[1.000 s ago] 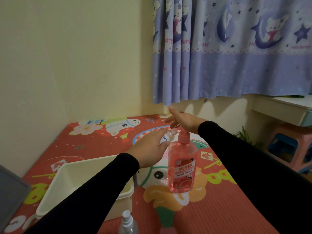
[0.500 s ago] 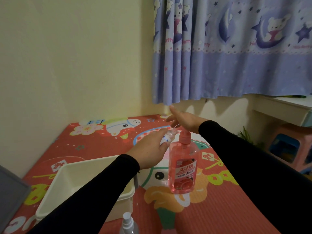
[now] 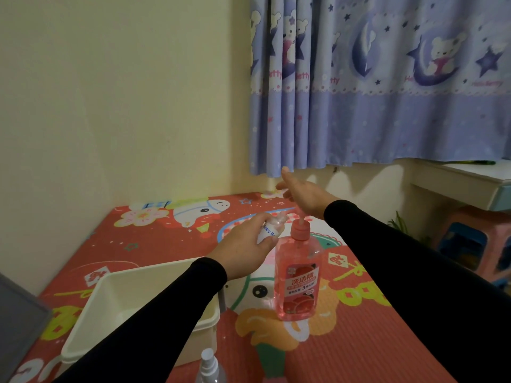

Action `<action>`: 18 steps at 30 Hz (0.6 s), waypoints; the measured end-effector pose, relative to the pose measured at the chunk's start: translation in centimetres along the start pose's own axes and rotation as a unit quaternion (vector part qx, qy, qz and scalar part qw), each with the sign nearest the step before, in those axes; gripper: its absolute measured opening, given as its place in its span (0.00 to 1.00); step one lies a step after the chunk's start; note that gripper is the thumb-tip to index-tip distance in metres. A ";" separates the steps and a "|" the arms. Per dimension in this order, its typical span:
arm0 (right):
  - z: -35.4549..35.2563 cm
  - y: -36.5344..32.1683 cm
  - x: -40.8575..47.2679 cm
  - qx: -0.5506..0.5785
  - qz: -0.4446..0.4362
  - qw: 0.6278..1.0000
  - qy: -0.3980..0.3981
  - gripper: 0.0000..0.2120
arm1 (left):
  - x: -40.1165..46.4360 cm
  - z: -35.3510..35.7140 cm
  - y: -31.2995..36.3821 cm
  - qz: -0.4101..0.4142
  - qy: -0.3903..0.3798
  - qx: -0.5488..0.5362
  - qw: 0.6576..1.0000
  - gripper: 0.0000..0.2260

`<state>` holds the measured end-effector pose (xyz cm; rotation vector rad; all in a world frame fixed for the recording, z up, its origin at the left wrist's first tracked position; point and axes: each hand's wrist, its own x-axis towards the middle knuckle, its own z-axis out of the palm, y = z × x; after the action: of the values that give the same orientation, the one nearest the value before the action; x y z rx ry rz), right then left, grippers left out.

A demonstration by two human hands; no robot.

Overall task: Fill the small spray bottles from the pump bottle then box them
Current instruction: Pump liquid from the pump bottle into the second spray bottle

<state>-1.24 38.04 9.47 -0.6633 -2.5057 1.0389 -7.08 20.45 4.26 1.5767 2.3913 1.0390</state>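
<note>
A second spray bottle (image 3: 209, 367) is cut off at the bottom edge, beside the white box (image 3: 116, 305). The left hand (image 3: 246, 251) curls its fingers round a small spray bottle (image 3: 269, 229), tilting its hard-to-see mouth toward the pump bottle (image 3: 298, 280). Behind, the right hand (image 3: 302, 196) lies flat, fingers straight, on the pump head.

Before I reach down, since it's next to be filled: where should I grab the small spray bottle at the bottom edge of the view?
Grip the spray bottle just under its white nozzle, coming from above. It stands upright and only its top shows, so the body cannot be judged.
</note>
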 end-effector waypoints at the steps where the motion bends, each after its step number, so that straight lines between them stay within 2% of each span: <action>1: 0.0 0.0 -0.2 0.000 -0.009 1.000 0.009 0.35 | -0.1 0.0 0.1 -0.004 0.001 -0.007 1.000 0.11; 7: -0.2 -0.3 -0.4 -0.010 -0.036 0.998 0.057 0.33 | -0.4 0.0 0.4 -0.032 -0.003 -0.041 0.999 0.11; 18: -1.0 -0.4 -1.3 0.002 -0.055 0.997 0.054 0.32 | -1.3 -0.6 -0.1 -0.045 0.010 -0.055 0.997 0.11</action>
<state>0.18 37.61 10.24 -0.5577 -2.4174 0.9444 -6.79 19.02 4.24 1.4170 2.3492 1.1535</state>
